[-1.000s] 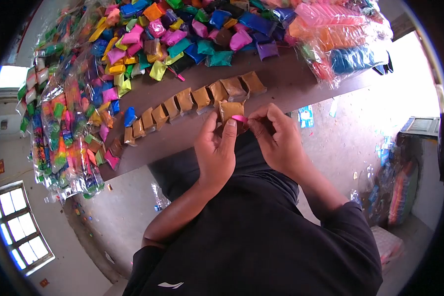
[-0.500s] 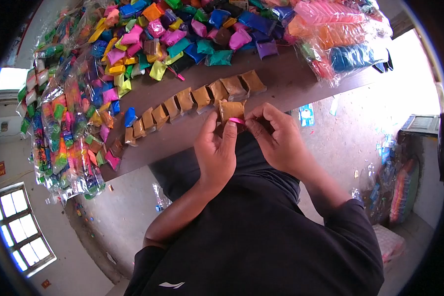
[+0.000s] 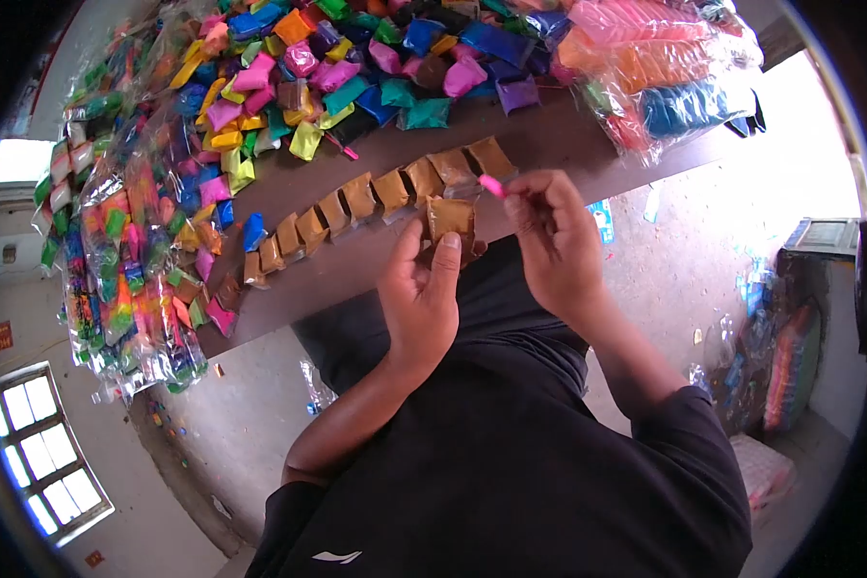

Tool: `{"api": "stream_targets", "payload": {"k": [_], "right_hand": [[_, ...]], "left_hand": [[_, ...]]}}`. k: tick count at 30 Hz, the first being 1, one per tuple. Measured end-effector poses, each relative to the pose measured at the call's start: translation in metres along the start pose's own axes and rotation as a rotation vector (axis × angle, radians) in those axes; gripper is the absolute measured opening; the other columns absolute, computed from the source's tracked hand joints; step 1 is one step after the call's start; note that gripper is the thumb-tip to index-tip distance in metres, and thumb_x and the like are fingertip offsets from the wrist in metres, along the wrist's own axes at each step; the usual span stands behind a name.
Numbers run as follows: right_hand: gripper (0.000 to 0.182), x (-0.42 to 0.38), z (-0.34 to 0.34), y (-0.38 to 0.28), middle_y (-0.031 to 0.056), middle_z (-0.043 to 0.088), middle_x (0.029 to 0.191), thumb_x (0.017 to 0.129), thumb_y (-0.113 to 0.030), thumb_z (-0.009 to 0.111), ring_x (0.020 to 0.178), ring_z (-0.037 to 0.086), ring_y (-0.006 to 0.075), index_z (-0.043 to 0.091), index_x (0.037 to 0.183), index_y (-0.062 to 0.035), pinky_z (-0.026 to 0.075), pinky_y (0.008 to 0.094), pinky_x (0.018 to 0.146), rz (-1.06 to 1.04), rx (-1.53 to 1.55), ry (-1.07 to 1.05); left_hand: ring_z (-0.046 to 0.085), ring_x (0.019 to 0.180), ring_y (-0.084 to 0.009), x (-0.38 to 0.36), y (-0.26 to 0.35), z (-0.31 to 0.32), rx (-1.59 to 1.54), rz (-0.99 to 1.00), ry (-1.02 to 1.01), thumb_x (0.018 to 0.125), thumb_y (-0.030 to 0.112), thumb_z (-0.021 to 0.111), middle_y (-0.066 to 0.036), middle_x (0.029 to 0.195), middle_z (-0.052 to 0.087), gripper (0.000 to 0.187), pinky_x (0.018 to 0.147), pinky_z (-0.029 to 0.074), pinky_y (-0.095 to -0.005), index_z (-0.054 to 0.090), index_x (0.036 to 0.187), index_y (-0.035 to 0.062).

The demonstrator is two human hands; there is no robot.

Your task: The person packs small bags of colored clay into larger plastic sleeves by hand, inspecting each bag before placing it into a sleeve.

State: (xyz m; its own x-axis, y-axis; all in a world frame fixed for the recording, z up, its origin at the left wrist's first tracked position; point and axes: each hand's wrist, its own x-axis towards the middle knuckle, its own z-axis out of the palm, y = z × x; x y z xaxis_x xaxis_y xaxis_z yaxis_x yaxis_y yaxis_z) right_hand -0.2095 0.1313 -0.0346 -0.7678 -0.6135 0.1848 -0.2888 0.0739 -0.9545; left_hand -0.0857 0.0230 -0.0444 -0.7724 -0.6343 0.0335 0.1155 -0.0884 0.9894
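Two bare hands work above the near edge of a dark brown table (image 3: pixel 573 144). The left hand (image 3: pixel 422 299) has its grip closed on a small, squarish brown packet (image 3: pixel 451 220) in clear wrapping, the thumb pressed on its front and the fingers behind it. The packet is on the person's side of a slanting row of brown packets (image 3: pixel 359 196), near the row's right half. The right hand (image 3: pixel 554 236), to the right and slightly higher, has its grip pinched shut between thumb and forefinger on a small, slim, bright pink piece (image 3: pixel 492 186). The piece points up and to the left, apart from the held packet and close to the right end of the row.

About ten brown packets make up that row, which climbs from lower left to upper right. A small blue packet (image 3: pixel 253 231) lies near its left end. Beyond the row spreads a heap of glossy small packets (image 3: pixel 332 75) in pink, yellow, green, blue, orange and purple. Clear plastic bags of multicoloured packets (image 3: pixel 130 279) sit at the left. At the upper right, clear plastic packaging (image 3: pixel 679 77) holds pink, orange and blue contents.
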Motion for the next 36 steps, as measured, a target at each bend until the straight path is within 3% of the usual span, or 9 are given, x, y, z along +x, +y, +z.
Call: {"api": "stream_targets", "payload": {"k": [2,4,6,9,11,22,30,34,36], "right_hand": [[0.016,0.004,0.002,0.008,0.0114,0.064,0.081,0.093,-0.007,0.071,0.068,0.059,0.0178,0.061,0.104,0.0009,0.049,0.0299,0.065,-0.064,0.093,0.147],[0.018,-0.002,0.0,0.004,0.0111,0.064,0.08,0.09,-0.009,0.075,0.065,0.06,0.0181,0.064,0.102,-0.0003,0.048,0.0295,0.061,-0.006,0.093,0.098],[0.016,-0.003,-0.005,-0.006,0.0047,0.062,0.079,0.087,-0.001,0.076,0.068,0.06,0.0125,0.065,0.099,-0.0019,0.048,0.0265,0.063,-0.115,-0.114,-0.074],[0.016,-0.001,0.002,0.005,0.0085,0.066,0.079,0.081,0.0,0.079,0.066,0.065,0.0195,0.068,0.092,-0.0018,0.05,0.0291,0.061,-0.276,-0.151,0.004],[0.015,-0.002,0.002,0.004,0.0088,0.067,0.08,0.08,0.0,0.079,0.067,0.067,0.0213,0.069,0.091,-0.0024,0.051,0.0298,0.061,-0.278,-0.157,0.001],[0.017,0.0,0.004,0.002,0.009,0.068,0.079,0.075,0.001,0.078,0.068,0.068,0.0231,0.07,0.089,-0.0039,0.052,0.0307,0.061,-0.296,-0.203,0.03],[0.014,0.002,0.003,0.001,0.0064,0.063,0.074,0.074,0.003,0.076,0.061,0.061,0.0138,0.067,0.083,-0.0024,0.047,0.0259,0.057,-0.271,-0.161,0.054],[0.013,0.003,0.001,0.002,0.0056,0.063,0.074,0.074,0.004,0.075,0.061,0.059,0.0126,0.066,0.083,-0.0019,0.046,0.0253,0.056,-0.24,-0.105,0.063],[0.013,0.004,-0.004,-0.006,0.0121,0.065,0.075,0.075,-0.005,0.079,0.064,0.067,0.0237,0.07,0.084,-0.002,0.052,0.0319,0.059,-0.192,-0.144,0.064]], "left_hand": [[0.07,0.106,-0.0179,-0.001,0.006,0.002,-0.125,-0.118,0.01,0.107,0.012,0.054,-0.013,0.118,0.069,0.034,0.095,0.06,-0.0352,0.053,0.135,-0.0075],[0.07,0.106,-0.0169,-0.001,0.0,0.001,-0.115,-0.1,0.021,0.107,0.012,0.054,-0.012,0.119,0.069,0.034,0.094,0.059,-0.034,0.054,0.135,-0.0074],[0.069,0.107,-0.0159,-0.001,-0.001,0.0,-0.105,-0.082,0.03,0.107,0.012,0.054,-0.011,0.119,0.069,0.034,0.094,0.059,-0.0328,0.054,0.135,-0.0073],[0.067,0.107,-0.0136,-0.003,0.004,0.001,0.0,-0.066,0.059,0.107,0.012,0.055,-0.01,0.12,0.068,0.034,0.093,0.057,-0.0298,0.054,0.136,-0.0076],[0.063,0.107,-0.0113,-0.003,0.009,0.004,-0.014,0.006,0.035,0.105,0.006,0.058,-0.009,0.117,0.067,0.032,0.095,0.052,-0.0274,0.054,0.132,-0.0092],[0.064,0.111,-0.0142,-0.005,0.0,0.002,0.201,0.179,0.04,0.103,0.005,0.061,-0.011,0.122,0.065,0.037,0.095,0.052,-0.0277,0.052,0.135,-0.0099],[0.066,0.112,-0.0158,-0.006,0.002,0.004,0.255,0.197,0.056,0.103,0.007,0.062,-0.014,0.122,0.067,0.039,0.096,0.053,-0.0296,0.053,0.137,-0.0109],[0.064,0.111,-0.0142,-0.006,-0.003,0.0,0.238,0.19,-0.005,0.103,0.003,0.061,-0.011,0.126,0.061,0.044,0.093,0.054,-0.0271,0.047,0.143,-0.0083],[0.065,0.11,-0.0142,-0.006,-0.004,0.0,0.221,0.177,-0.008,0.102,0.003,0.061,-0.012,0.126,0.061,0.044,0.093,0.054,-0.027,0.047,0.143,-0.0083]]}}
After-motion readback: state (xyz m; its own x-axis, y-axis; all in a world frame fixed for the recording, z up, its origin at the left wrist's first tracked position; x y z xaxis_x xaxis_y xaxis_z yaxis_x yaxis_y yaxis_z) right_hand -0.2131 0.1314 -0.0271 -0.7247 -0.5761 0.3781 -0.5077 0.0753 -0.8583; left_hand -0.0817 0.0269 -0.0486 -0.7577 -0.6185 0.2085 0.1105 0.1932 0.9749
